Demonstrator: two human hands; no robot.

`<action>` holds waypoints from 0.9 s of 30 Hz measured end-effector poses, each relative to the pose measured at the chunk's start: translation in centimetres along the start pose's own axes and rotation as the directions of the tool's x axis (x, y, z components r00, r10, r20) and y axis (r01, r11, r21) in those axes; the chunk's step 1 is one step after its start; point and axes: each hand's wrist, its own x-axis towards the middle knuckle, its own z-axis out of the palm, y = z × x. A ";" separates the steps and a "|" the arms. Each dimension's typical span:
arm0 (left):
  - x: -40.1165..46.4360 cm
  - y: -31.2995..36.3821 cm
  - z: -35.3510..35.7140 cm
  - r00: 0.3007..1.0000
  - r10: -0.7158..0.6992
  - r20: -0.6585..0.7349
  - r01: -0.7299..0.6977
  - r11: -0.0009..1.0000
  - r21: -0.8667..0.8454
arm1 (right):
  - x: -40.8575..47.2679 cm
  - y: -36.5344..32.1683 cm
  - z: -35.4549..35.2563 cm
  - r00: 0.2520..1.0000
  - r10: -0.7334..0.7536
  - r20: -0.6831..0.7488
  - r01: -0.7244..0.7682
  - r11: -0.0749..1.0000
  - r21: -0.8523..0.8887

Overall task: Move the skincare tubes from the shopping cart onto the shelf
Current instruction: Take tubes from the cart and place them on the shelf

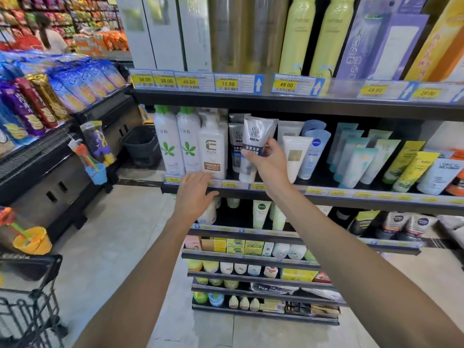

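Black wire cart point(27, 305) sits low at the left edge, nearest us. Both bare arms stretch forward and up toward the shelf point(313, 194). Left hand point(194, 194) hovers at the shelf lip, palm down, fingers loose and spread, holding nothing. Right hand point(270, 163) is raised higher, wrist cocked, thumb and fingers pinching a grey tube point(253, 146) marked MEN, cap down, tilted slightly, just at the shelf front. Behind it, a matching tube point(235, 144) stands beside a white pump bottle point(213, 149).
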 end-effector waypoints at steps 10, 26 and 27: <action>-0.2 -0.1 0.2 1.000 -0.009 -0.020 0.007 0.998 -0.056 | 3.0 3.3 1.7 1.000 0.021 0.007 -0.019 0.975 -0.222; -0.1 0.1 0.7 0.998 -0.050 -0.029 0.049 0.998 -0.030 | 2.8 4.0 2.2 0.996 0.051 0.067 -0.030 0.959 -0.283; -0.1 0.1 0.7 0.998 -0.056 -0.027 0.055 0.998 -0.031 | 2.7 4.0 2.2 0.996 0.050 0.069 -0.029 0.958 -0.286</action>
